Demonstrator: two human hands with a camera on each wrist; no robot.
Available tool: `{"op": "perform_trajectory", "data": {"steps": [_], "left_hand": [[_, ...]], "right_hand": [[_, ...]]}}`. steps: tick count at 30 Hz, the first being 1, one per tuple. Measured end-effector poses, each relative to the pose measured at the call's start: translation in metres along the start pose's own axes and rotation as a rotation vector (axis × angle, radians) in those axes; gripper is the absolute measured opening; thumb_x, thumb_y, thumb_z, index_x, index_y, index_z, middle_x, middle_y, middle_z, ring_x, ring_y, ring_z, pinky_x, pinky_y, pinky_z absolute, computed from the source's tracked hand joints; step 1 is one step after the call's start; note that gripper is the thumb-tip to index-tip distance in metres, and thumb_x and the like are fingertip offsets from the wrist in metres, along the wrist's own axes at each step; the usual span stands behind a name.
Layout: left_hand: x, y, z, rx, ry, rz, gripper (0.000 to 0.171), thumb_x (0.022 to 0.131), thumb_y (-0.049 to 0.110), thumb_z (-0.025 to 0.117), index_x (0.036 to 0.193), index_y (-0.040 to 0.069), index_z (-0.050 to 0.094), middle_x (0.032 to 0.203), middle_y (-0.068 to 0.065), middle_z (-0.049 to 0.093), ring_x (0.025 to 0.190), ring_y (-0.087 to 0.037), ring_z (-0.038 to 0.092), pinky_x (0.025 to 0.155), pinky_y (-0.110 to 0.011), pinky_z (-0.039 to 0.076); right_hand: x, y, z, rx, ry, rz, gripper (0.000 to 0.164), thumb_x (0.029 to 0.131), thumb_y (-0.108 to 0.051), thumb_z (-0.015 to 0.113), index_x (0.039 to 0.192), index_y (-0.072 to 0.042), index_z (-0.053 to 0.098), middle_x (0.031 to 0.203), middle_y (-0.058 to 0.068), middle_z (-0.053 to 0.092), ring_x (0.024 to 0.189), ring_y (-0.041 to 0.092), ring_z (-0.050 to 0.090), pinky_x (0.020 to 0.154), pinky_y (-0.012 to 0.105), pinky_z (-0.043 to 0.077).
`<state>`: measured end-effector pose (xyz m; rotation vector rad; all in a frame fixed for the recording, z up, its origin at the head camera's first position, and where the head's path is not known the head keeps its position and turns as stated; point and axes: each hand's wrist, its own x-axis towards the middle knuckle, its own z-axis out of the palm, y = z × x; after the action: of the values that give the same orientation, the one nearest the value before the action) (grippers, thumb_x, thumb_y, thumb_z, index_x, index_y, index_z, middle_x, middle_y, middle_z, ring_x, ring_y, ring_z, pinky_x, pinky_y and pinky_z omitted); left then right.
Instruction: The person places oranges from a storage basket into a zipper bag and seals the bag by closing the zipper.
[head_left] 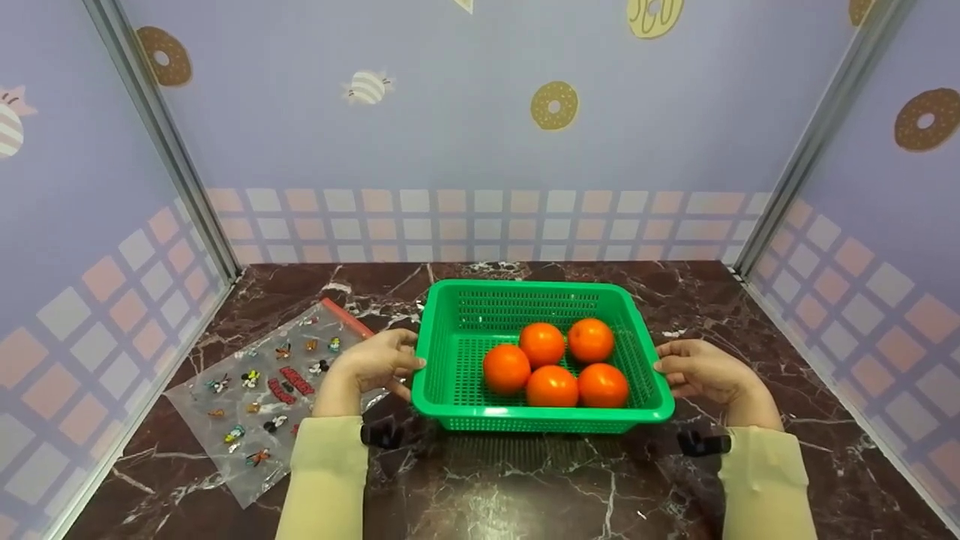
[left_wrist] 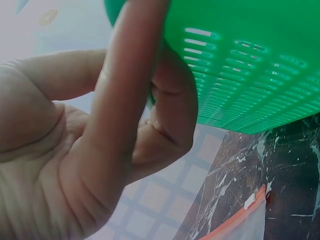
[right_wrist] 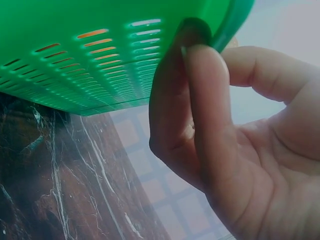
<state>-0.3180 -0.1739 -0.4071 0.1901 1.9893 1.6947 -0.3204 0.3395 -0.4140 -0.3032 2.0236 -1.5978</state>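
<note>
Between my two hands is a green plastic basket (head_left: 435, 352) with slotted walls. Several oranges (head_left: 553, 386) lie inside it, mostly toward its right half. My left hand (head_left: 380, 360) grips the rim at the left end, thumb at the top edge and fingers curled under it. At the opposite end my right hand (head_left: 705, 373) holds the rim in the same way. The wrist views show the fingers tucked under the rim against the basket's outer walls (left_wrist: 240, 65) (right_wrist: 100, 55), with the tabletop below the basket.
A clear zip bag (head_left: 202, 397) with a red slider strip (head_left: 346, 318) and small cartoon-figure pieces lies on the dark marbled table (head_left: 525, 487), left of the basket. Patterned panels (head_left: 480, 150) wall the table in at the back and both sides.
</note>
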Motion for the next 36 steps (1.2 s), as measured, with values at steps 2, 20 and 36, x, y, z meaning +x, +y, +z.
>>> {"op": "perform_trajectory", "data": {"steps": [2,20,36], "left_hand": [[0.001,0.0,0.0,0.002,0.0,0.001,0.056,0.102,-0.002,0.054,0.151,-0.011,0.028,0.135,-0.035,0.055,0.103,-0.029,0.073,0.069,-0.038,0.064],[-0.005,0.004,-0.005,0.131,0.041,-0.006,0.064,0.103,0.011,0.06,0.156,-0.008,0.03,0.141,-0.032,0.056,0.112,-0.034,0.071,0.086,-0.047,0.062],[0.006,-0.01,-0.02,0.681,0.586,-0.2,0.07,0.107,0.036,0.046,0.148,-0.019,0.032,0.151,-0.044,0.037,0.147,-0.062,0.025,0.121,-0.067,0.02]], "right_hand": [[-0.001,0.0,0.0,0.006,-0.002,0.0,0.046,0.104,-0.009,0.053,0.138,0.018,0.038,0.1,-0.002,0.075,0.09,0.009,0.075,0.082,0.03,0.062],[0.007,0.002,0.004,0.049,0.09,-0.026,0.072,0.108,-0.019,0.054,0.156,0.019,0.015,0.115,-0.005,0.071,0.102,0.009,0.073,0.091,0.031,0.06],[0.008,0.002,0.006,0.041,0.089,-0.053,0.067,0.107,-0.015,0.054,0.154,0.019,0.02,0.116,-0.004,0.072,0.103,0.011,0.074,0.09,0.032,0.061]]}}
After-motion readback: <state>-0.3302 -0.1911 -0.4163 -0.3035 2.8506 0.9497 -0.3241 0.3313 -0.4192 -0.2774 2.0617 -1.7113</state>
